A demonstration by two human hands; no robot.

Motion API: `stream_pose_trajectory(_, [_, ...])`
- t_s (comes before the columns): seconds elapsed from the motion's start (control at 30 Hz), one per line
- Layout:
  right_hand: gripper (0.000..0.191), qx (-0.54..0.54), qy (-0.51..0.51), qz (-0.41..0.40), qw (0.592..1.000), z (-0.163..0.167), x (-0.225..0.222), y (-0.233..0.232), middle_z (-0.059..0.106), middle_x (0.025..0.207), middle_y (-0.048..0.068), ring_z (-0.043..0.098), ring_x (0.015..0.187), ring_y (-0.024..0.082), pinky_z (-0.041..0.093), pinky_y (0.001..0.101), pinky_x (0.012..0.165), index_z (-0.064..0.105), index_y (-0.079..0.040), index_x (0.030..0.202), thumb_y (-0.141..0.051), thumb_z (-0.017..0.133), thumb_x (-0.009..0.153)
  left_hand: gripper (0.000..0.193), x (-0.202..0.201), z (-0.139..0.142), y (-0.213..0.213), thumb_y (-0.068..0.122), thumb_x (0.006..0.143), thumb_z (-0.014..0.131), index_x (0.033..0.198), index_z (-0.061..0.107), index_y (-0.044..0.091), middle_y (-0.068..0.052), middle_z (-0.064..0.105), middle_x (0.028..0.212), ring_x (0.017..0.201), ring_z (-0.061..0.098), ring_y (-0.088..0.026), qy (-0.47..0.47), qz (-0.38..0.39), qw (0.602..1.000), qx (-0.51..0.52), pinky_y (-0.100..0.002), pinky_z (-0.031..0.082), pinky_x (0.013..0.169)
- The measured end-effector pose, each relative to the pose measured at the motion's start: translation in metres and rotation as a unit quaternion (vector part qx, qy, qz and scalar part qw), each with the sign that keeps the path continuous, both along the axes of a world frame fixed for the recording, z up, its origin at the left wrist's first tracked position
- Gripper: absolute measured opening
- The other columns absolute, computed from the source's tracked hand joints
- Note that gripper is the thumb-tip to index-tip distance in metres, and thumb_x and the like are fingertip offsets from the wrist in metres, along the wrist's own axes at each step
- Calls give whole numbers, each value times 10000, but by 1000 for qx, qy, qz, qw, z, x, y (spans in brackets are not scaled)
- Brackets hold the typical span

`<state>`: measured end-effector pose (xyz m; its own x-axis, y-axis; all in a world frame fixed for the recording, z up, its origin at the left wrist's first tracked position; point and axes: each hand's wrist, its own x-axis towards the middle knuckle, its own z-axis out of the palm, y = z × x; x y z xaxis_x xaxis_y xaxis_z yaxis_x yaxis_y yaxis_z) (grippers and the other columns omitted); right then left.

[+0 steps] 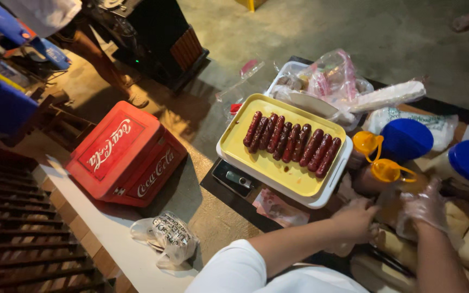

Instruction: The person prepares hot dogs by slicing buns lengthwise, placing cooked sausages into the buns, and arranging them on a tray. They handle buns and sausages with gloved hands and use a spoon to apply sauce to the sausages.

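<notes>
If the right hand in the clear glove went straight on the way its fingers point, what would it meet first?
Most likely the orange bottle cap just above the right hand; the blue lid lies beyond it. Depth is unclear, so the hand might pass over the cap.

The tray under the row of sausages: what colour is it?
Yellow; the tray shows best in the head view, resting on a white one.

A dim, warm-lit concrete floor (321,32) holds a red cooler box (126,154), what seems a dark cabinet (158,38), and wooden slats (23,239).
</notes>
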<state>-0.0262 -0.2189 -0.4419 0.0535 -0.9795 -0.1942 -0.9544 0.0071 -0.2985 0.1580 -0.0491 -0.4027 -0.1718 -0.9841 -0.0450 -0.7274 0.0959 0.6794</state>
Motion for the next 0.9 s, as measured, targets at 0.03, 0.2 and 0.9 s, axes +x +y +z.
stream_pose_trajectory(0.03, [1051,9,-16,-5,1000,3,-4,0,586,1374,311,590,1221,491,474,552,1033,253,-157,1628,-416,826,786,724,-7,-3,-6,375,849,692,1479,531,57,-285,463,1499,1363,483,-469,-5,4,1000,-10,-522,452,1100])
stream_pose_trajectory(0.2, [1152,45,-102,-80,991,19,-31,2,562,1419,353,580,1231,538,468,580,1037,196,-168,1729,-474,823,812,730,-37,-16,-17,414,801,710,1420,558,55,-288,453,1474,1373,418,-469,-41,23,999,16,-540,415,1102])
stream_pose_trajectory(0.9, [482,8,-386,-2,922,64,-59,35,683,1196,116,623,1023,267,478,441,916,594,-68,1367,-297,739,969,815,-74,-41,-47,559,786,739,1347,594,-13,-298,626,1311,1207,619,-454,-73,55,993,77,-521,535,996])
